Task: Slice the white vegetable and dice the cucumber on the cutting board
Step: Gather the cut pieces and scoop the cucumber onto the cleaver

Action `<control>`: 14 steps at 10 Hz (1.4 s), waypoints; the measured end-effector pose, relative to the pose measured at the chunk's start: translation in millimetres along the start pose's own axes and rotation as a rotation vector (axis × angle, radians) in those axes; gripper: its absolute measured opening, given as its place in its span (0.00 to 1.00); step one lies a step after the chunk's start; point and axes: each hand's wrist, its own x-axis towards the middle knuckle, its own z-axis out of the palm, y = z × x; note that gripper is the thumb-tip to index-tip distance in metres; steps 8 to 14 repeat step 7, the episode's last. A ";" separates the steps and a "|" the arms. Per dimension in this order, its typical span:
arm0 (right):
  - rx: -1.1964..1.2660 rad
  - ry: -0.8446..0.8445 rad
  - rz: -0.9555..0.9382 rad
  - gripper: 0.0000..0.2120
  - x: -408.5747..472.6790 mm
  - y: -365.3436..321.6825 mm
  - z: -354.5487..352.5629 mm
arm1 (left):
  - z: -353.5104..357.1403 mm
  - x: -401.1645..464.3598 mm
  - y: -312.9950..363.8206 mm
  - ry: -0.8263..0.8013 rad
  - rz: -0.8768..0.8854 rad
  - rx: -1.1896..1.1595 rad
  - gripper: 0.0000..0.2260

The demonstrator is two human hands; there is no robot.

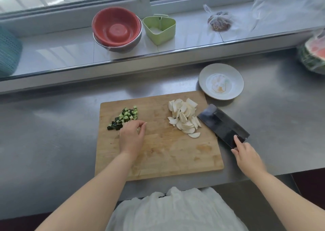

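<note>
A wooden cutting board (158, 153) lies on the steel counter. Diced cucumber (124, 118) is heaped at its left rear. A pile of white vegetable slices (184, 119) lies at its right rear. My left hand (131, 137) rests on the board beside the cucumber dice, fingers curled, fingertips close together; whether it pinches a piece I cannot tell. My right hand (246, 153) grips the handle of a dark cleaver (221, 123), index finger along the blade. The blade lies flat at the board's right edge, beside the white slices.
A white plate (228, 93) sits behind the board's right corner. On the window sill stand stacked red and steel bowls (117, 30), a green container (159, 29) and a tied plastic bag (219, 22). Wrapped watermelon (313, 54) sits far right, a teal basket (8, 53) far left.
</note>
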 end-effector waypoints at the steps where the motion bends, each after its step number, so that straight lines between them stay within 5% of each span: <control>1: 0.055 -0.003 -0.002 0.26 6.5 1.1 1.9 | 0.5 -1.7 2.6 -0.001 -0.018 -0.015 0.08; 5: -0.203 -0.038 0.080 0.26 5.6 -9.6 -14.1 | -1.0 -8.4 8.2 -0.060 -0.042 -0.036 0.07; 6: -0.055 0.058 0.062 0.24 0.5 -32.5 -51.6 | -2.4 -6.1 9.1 -0.132 -0.078 -0.053 0.07; 7: 0.359 0.220 -0.087 0.12 -13.2 -61.4 -118.4 | -5.1 -0.4 13.7 -0.170 -0.108 -0.077 0.08; 14: 0.359 0.220 -0.087 0.12 -13.2 -61.4 -118.4 | -5.1 -0.4 13.7 -0.170 -0.108 -0.077 0.08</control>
